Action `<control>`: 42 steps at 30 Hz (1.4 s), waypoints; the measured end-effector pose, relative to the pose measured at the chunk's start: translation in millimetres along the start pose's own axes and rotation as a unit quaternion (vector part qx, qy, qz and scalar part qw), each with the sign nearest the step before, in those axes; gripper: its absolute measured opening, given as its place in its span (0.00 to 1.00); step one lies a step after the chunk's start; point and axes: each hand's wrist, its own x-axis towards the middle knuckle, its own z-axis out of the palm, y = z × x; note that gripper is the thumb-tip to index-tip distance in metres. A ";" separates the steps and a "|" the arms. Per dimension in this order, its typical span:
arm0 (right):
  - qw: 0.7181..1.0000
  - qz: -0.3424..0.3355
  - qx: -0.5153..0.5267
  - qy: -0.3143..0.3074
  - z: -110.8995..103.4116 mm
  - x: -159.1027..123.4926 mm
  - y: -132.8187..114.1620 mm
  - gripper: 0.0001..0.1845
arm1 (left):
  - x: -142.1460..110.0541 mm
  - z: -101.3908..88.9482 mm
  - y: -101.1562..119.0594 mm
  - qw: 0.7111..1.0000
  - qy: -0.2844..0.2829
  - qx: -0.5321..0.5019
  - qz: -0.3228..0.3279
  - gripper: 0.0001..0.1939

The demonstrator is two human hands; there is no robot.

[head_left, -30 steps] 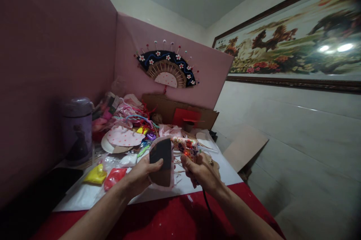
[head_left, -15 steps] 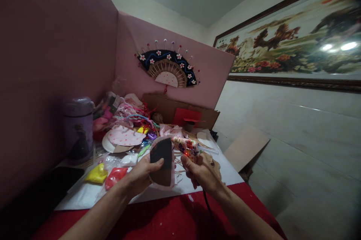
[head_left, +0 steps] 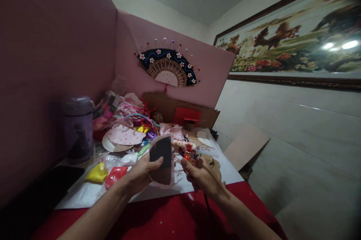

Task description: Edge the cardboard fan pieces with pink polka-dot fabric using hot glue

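My left hand (head_left: 148, 170) grips a half-round cardboard piece (head_left: 164, 161), dark above and brown below, with pale pink cloth showing round its edge. The thumb presses on its face; the fingers are behind it, out of sight. In my right hand (head_left: 201, 174) is a flower-patterned hot glue gun (head_left: 186, 150) with a small red light lit and a black cord hanging below. Its front end points left, close to the right edge of the cardboard piece; whether they touch I cannot tell. Just left of my left forearm lie a red clay packet (head_left: 116, 177) and a yellow one (head_left: 96, 172).
A purple lidded bottle (head_left: 78, 129) stands at the left. Polka-dot cloth (head_left: 126, 135) and a heap of pink material (head_left: 126, 108) lie behind the hands. A decorated fan (head_left: 167, 63) hangs on the pink panel (head_left: 208, 71). Torn cardboard (head_left: 216, 166) is right of the glue gun.
The glue gun's front end has dipped slightly beside the cardboard piece. Both hands keep their hold and nearly the same place.
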 end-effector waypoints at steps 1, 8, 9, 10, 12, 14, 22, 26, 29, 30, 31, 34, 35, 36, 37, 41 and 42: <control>1.000 0.001 0.001 -0.002 0.0 -0.5 0.4 0.31 | -0.3 0.1 0.0 1.000 0.007 0.005 0.001 0.18; 1.000 -0.004 -0.006 0.013 0.2 -0.9 -5.5 0.31 | -1.8 -0.1 -2.2 1.000 -0.017 0.009 -0.004 0.16; 1.000 -0.005 -0.010 0.016 0.1 -0.8 -7.7 0.31 | -1.3 -0.5 -2.4 1.000 -0.021 0.009 -0.004 0.16; 1.000 -0.007 -0.014 0.018 0.1 -0.6 -9.8 0.32 | -0.8 -1.0 -2.6 1.000 -0.024 0.009 -0.003 0.17; 1.000 -0.008 -0.016 0.017 0.2 0.0 -12.9 0.32 | 0.3 -2.1 -2.8 1.000 -0.027 0.009 -0.002 0.18; 1.000 -0.006 -0.011 0.011 0.7 0.9 -12.9 0.32 | 0.9 -2.7 -2.8 1.000 -0.023 0.009 0.000 0.20; 1.000 -0.014 -0.002 0.005 2.0 0.8 3.8 0.31 | -0.7 -0.8 -1.6 1.000 -0.007 0.004 0.003 0.16; 1.000 -0.011 -0.005 0.003 1.6 -1.6 3.5 0.30 | 0.0 -2.6 -3.4 1.000 -0.006 0.002 0.009 0.15; 1.000 -0.009 -0.005 -0.004 1.6 -3.4 2.8 0.30 | 0.9 -3.8 -4.0 1.000 -0.007 0.001 0.011 0.15; 1.000 -0.010 -0.005 -0.005 1.7 -3.9 2.9 0.31 | 1.1 -4.0 -3.9 1.000 -0.006 -0.001 0.012 0.15; 1.000 -0.012 -0.006 -0.006 1.9 -4.4 3.1 0.31 | 1.3 -4.1 -3.8 1.000 -0.006 -0.003 0.013 0.15; 1.000 -0.008 -0.007 -0.009 2.5 -5.4 3.7 0.30 | 1.6 -4.2 -3.3 1.000 -0.003 -0.006 0.011 0.15; 1.000 -0.005 -0.007 -0.007 2.7 -5.5 3.6 0.30 | 1.6 -4.2 -3.2 1.000 0.000 -0.005 0.009 0.15; 1.000 -0.004 -0.006 -0.004 2.9 -5.3 3.2 0.30 | 1.5 -4.1 -3.1 1.000 0.002 -0.004 0.008 0.15; 1.000 -0.005 -0.004 -0.002 3.0 -4.9 2.6 0.30 | 1.4 -4.0 -3.0 1.000 0.004 -0.004 0.007 0.15; 1.000 -0.013 -0.002 0.007 2.9 -2.0 -1.3 0.29 | 0.6 -3.1 -2.2 1.000 -0.007 0.002 0.002 0.17; 1.000 -0.013 -0.005 0.007 2.9 -1.3 -2.1 0.30 | 0.5 -3.0 -2.2 1.000 -0.013 0.004 -0.003 0.17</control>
